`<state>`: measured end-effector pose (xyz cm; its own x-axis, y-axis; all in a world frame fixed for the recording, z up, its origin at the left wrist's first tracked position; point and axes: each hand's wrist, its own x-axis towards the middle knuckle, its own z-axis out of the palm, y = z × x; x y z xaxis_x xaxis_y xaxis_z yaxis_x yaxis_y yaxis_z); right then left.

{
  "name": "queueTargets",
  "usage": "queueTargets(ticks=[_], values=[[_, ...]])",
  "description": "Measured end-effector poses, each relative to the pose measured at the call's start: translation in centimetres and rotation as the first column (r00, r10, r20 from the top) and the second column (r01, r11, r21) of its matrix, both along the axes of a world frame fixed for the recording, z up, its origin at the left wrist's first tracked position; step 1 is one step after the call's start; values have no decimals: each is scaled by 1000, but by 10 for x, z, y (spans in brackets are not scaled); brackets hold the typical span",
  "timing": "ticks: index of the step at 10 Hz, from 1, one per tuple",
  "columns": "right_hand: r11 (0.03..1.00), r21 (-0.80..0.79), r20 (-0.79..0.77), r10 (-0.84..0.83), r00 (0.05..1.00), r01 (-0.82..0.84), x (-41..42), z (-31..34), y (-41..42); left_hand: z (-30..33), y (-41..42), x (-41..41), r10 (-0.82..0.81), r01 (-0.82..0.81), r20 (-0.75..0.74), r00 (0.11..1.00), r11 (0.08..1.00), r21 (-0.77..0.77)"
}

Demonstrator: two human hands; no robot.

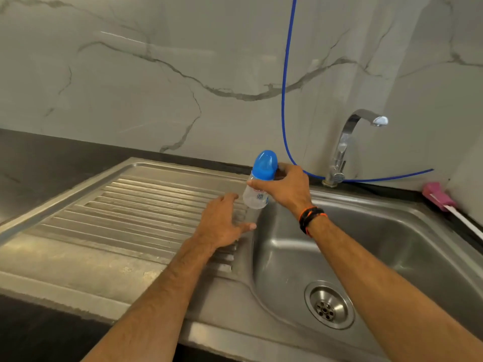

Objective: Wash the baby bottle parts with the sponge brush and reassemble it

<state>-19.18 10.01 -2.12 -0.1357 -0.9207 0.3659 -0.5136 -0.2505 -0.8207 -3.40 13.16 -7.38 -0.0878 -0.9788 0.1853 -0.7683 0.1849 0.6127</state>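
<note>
A small clear baby bottle point(254, 197) with a blue cap point(265, 164) stands upright at the right end of the ribbed steel drainboard point(146, 205), beside the sink basin. My right hand point(286, 188) grips it around the neck, just under the cap. My left hand point(224, 222) hovers open, fingers spread, just left of and below the bottle, not touching it. A pink sponge brush point(439, 195) with a white handle lies on the counter at the far right edge.
The steel sink basin point(392, 246) with its drain point(329, 305) lies to the right. A chrome tap point(347, 145) stands behind it, no water running. A blue hose point(286, 82) hangs down the marble wall. Dark countertop point(39, 163) lies left.
</note>
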Motion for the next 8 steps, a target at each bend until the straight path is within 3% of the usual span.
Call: queueTargets(ticks=[2,5,8], values=[[1000,14,-92,-14,996,16,18,-16,-71,-8,-13,-3,-19,34,285,958,998,-47],[999,42,-148,16,989,-10,29,-26,-111,-13,-14,1,-21,38,217,976,997,-72],[993,113,-172,42,984,-22,25,-14,-100,-13,-16,4,17,-7,171,985,998,-61]])
